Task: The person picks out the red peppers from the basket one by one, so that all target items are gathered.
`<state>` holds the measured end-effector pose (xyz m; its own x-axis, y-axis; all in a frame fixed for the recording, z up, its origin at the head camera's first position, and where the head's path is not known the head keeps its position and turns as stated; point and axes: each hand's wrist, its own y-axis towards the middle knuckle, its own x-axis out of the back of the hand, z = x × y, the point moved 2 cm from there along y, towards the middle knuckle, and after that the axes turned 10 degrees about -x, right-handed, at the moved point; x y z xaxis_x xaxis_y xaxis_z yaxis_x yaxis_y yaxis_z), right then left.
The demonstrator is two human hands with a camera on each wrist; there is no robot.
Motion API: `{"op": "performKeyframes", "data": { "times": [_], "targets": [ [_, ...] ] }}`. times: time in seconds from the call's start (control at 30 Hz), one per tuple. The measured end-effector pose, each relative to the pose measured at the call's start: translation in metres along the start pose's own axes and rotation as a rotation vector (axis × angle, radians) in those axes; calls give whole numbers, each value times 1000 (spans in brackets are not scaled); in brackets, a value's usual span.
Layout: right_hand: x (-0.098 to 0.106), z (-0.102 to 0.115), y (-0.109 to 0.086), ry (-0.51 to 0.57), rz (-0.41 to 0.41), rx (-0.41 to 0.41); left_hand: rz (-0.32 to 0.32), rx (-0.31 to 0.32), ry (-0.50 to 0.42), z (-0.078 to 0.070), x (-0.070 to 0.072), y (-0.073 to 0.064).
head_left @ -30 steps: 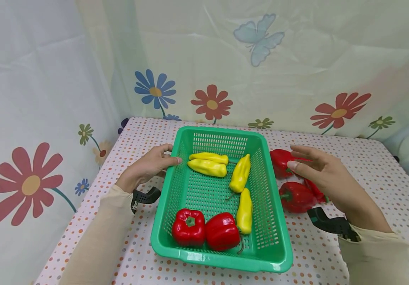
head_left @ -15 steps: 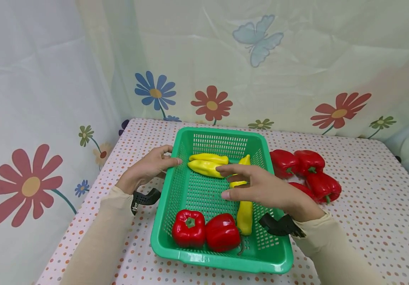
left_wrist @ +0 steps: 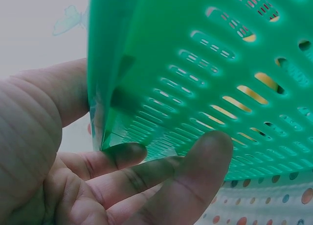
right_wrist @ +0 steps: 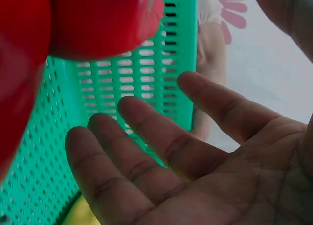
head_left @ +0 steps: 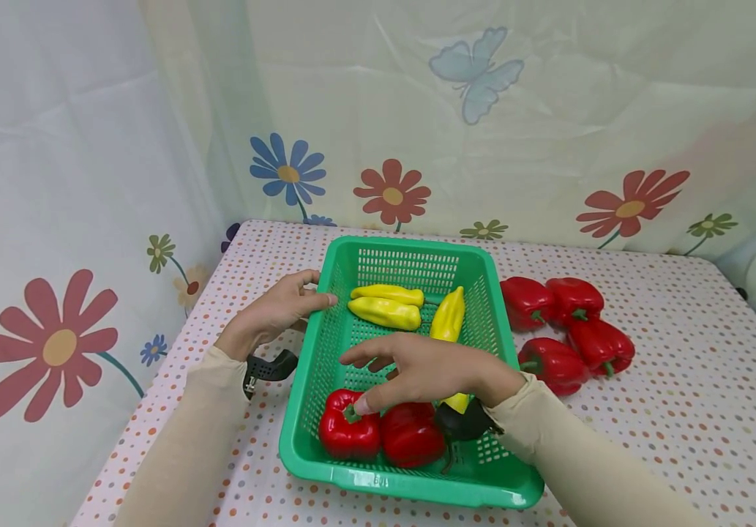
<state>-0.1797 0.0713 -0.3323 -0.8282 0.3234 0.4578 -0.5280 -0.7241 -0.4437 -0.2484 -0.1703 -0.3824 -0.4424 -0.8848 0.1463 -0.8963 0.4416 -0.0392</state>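
A green plastic basket [head_left: 363, 476] stands on the table, and my left hand [head_left: 279, 307] grips its left rim. In the left wrist view the thumb hooks over the rim [left_wrist: 100, 88] while the fingers lie along the outer wall. My right hand [head_left: 433, 369] hovers over the basket with fingers spread, holding nothing. Below it sit two red bell peppers, a left one [head_left: 350, 435] and a right one [head_left: 412, 439] partly covered by the hand. Yellow peppers lie inside too: two side by side [head_left: 387, 311], one at the right [head_left: 448, 315], and another [head_left: 458, 402] mostly hidden.
Several red bell peppers [head_left: 575, 298] lie grouped on the dotted tablecloth [head_left: 680, 351], just right of the basket. A floral curtain [head_left: 536, 146] hangs behind the table and along its left side.
My right hand has moved left from above the peppers on the table to above the two red ones in the basket. The left hand stays on the rim.
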Motion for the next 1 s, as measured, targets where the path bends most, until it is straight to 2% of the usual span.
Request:
{"op": "performKeyframes", "data": {
  "times": [0.3,0.73,1.0],
  "targets": [
    [-9,9,17,-120,51,-27,1,-3,5,0,1,0],
    [-21,6,26,-88,102,-76,3,1,1,0,0,1],
    [-23,4,28,-69,130,-55,-1,-1,4,0,0,0]
  ]
}}
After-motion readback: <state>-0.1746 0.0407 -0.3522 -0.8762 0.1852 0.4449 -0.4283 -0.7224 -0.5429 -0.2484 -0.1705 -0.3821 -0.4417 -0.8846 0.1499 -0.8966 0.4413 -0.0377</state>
